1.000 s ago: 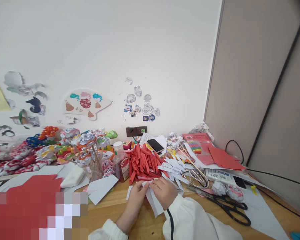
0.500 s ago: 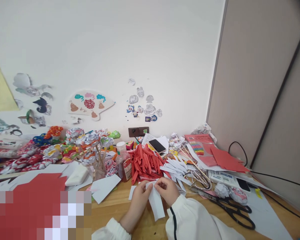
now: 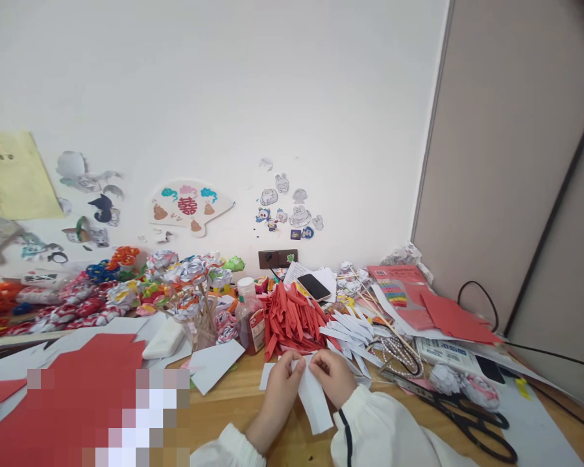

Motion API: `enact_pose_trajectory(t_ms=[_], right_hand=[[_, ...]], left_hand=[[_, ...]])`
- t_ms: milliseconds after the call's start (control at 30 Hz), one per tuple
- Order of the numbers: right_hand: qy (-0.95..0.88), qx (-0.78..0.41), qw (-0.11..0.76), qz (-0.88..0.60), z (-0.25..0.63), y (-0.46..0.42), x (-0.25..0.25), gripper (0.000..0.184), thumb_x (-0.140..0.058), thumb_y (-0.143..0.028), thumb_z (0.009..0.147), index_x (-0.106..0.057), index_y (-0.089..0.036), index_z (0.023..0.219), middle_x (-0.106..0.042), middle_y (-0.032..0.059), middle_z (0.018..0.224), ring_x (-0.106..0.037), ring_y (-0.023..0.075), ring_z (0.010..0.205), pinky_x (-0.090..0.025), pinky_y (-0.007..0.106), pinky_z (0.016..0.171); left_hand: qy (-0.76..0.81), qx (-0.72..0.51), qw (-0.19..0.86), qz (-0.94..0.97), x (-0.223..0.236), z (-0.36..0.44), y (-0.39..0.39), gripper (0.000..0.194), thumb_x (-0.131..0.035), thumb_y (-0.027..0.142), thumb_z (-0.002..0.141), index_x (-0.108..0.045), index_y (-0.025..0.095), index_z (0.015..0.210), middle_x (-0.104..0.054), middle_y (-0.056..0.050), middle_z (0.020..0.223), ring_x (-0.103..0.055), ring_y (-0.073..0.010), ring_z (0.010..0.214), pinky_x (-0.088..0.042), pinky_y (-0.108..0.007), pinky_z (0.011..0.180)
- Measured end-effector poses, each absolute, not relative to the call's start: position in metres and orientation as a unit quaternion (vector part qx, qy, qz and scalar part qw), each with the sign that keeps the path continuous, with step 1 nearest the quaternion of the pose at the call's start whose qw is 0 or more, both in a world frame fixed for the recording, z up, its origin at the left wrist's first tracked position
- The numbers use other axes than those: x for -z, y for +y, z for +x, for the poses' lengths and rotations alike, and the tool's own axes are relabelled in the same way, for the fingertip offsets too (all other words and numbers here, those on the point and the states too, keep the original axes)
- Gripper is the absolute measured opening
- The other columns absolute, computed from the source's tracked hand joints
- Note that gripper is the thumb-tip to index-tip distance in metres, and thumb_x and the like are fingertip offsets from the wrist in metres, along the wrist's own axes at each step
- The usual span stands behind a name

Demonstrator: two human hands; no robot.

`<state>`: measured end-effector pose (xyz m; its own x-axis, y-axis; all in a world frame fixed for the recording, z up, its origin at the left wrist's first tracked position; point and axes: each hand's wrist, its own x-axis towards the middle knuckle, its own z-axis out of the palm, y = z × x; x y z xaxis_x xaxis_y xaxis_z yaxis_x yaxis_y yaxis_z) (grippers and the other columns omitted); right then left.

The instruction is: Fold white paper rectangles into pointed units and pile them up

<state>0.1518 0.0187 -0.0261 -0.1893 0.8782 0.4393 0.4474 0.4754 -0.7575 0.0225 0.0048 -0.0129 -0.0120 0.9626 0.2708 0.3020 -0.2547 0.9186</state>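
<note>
Both my hands pinch a strip of white paper (image 3: 316, 402) above the wooden table (image 3: 233, 399). My left hand (image 3: 279, 389) grips its upper left edge with closed fingers. My right hand (image 3: 335, 377) holds the upper right edge, fingers curled onto it. The strip hangs down and to the right between my white sleeves. Just behind my hands lie a heap of folded red paper pieces (image 3: 292, 318) and a fan of folded white paper pieces (image 3: 348, 327).
A glue bottle (image 3: 250, 318) and a jar of paper flowers on sticks (image 3: 199, 305) stand left of the red heap. Black scissors (image 3: 472, 418), a bead string (image 3: 399, 350), a phone (image 3: 314, 287) and red sheets (image 3: 448, 311) lie to the right. Red paper (image 3: 92, 370) covers the left.
The camera has swung a little left and down, so everything sits further right in view. My hands keep pinching the white strip, which now hangs slightly lower.
</note>
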Motion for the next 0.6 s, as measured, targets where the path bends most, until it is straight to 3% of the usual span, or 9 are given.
enact_pose_trajectory(t_ms=[133,300,433,600], right_hand=[[-0.721,-0.237,0.454,-0.467,0.153,0.021,0.026,0.01,-0.044,-0.019,0.068,-0.048,-0.016,0.059,-0.05,0.0002,0.059,-0.046,0.0127,0.059,-0.035,0.022,0.056],[-0.713,-0.231,0.464,-0.472,0.155,0.022,0.028,0.011,-0.043,-0.019,0.069,-0.05,-0.016,0.062,-0.052,0.0007,0.061,-0.047,0.013,0.06,-0.035,0.023,0.056],[-0.723,-0.211,0.464,-0.466,0.154,0.021,0.028,0.011,-0.043,-0.019,0.069,-0.051,-0.016,0.062,-0.052,0.0007,0.061,-0.047,0.0126,0.06,-0.035,0.023,0.056],[-0.733,-0.195,0.462,-0.46,0.155,0.019,0.026,0.011,-0.043,-0.018,0.069,-0.051,-0.016,0.062,-0.052,0.0004,0.061,-0.046,0.0123,0.059,-0.035,0.022,0.055]], left_hand=[[0.49,-0.526,0.443,0.536,0.017,0.025,0.008,0.029,-0.049,0.046,0.063,-0.047,0.017,0.059,-0.048,0.004,0.053,-0.046,-0.0118,0.05,-0.036,-0.022,0.048],[0.466,-0.483,0.627,0.395,0.017,0.025,0.01,0.036,-0.046,0.053,0.062,-0.046,0.019,0.073,-0.054,0.003,0.05,-0.054,-0.0149,0.045,-0.041,-0.028,0.046],[0.459,-0.455,0.646,0.407,0.01,0.024,0.005,0.033,-0.053,0.048,0.06,-0.047,0.018,0.069,-0.06,0.001,0.057,-0.058,-0.0153,0.049,-0.044,-0.028,0.05],[0.442,-0.437,0.651,0.436,0.0,0.024,-0.001,0.038,-0.048,0.052,0.063,-0.051,0.015,0.072,-0.062,-0.002,0.059,-0.059,-0.016,0.053,-0.045,-0.03,0.053]])
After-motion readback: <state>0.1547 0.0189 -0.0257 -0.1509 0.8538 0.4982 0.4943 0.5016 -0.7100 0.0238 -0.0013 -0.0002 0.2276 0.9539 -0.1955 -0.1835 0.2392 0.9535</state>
